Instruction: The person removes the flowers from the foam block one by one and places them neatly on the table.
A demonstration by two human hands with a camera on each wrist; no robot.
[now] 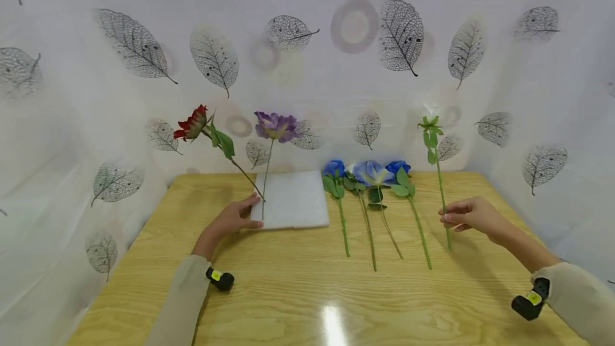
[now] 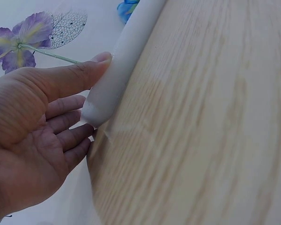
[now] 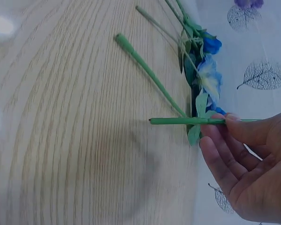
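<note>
While left hand [image 1: 233,218] grips foam [image 1: 295,199] at left edge, right hand [image 1: 473,217] pinches white flower [image 1: 432,155], long axis almost upright; foam lies well left, past blue flowers [image 1: 372,173].

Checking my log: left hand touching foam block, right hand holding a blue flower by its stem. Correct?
Not blue: the head view shows the right hand holding a whitish flower by its stem, the left hand touching the foam block.

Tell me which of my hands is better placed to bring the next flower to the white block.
Likely your right hand: it pinches a green flower stem, while your left hand touches the white block.
</note>
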